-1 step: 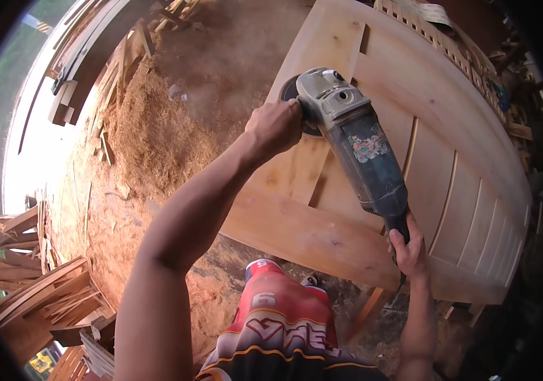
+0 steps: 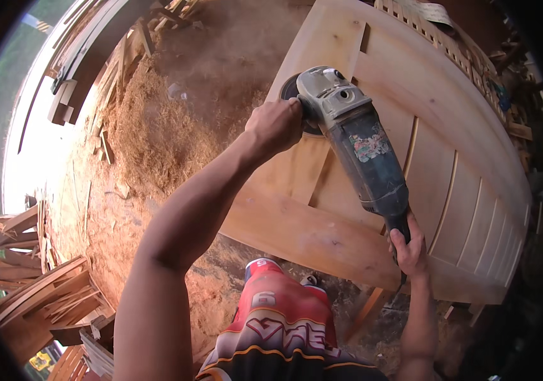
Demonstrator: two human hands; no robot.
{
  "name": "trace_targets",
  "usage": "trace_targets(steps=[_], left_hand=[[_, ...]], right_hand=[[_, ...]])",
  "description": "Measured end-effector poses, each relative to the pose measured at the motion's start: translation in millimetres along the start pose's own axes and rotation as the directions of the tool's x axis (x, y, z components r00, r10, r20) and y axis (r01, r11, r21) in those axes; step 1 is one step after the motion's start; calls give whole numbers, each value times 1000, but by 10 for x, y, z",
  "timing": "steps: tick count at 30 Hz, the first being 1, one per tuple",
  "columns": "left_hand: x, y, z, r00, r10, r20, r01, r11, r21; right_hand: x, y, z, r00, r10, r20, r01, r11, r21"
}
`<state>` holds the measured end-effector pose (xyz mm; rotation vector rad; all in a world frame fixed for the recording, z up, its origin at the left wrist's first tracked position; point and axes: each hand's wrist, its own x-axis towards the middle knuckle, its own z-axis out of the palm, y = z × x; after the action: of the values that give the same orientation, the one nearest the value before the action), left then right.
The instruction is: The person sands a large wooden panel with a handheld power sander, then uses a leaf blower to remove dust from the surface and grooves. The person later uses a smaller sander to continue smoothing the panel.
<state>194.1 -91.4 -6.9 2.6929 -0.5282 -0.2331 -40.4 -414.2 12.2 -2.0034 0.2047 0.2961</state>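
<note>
A large angle grinder [image 2: 366,155], dark blue-grey with a dusty metal head, lies slantwise over a pale wooden door-like panel [image 2: 322,232]. My left hand [image 2: 276,127] is closed round the side handle by its head; the handle itself is mostly hidden. My right hand [image 2: 409,249] wraps the rear grip, from which a dark cord hangs. The round dark disc [image 2: 291,89] shows partly behind the head, over the panel's left end. Whether it touches the wood is hidden. Slats and grooves run across the panel, with brownish marks near the disc.
Shavings [image 2: 151,127] heap on the dusty floor left of the panel. Stacked boards [image 2: 43,292] stand at the lower left, and long beams [image 2: 100,51] at the upper left. A slatted wooden piece [image 2: 439,41] lies beyond the panel. Dust hangs in the air.
</note>
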Motion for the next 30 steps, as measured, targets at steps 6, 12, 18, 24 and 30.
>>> trace_targets(steps=[6,12,18,24,30], left_hand=[[-280,-1,71,1000,-16,-11,16,1000,12],[-695,42,94,998,-69,4,69,997,-28],[-1088,57,171,995,-101,11,102,994,-44],[-1377,149,146,988,-153,24,154,988,-14],[-1584,203,136,987,-157,28,158,987,-34]], right_hand=[[-249,42,74,999,16,27,-15,998,-61],[-529,52,130,995,68,72,-60,993,-100],[-775,205,171,994,-54,99,72,980,-183],[-964,201,261,992,-96,85,108,983,-151],[-1100,255,259,987,-86,134,114,969,-220]])
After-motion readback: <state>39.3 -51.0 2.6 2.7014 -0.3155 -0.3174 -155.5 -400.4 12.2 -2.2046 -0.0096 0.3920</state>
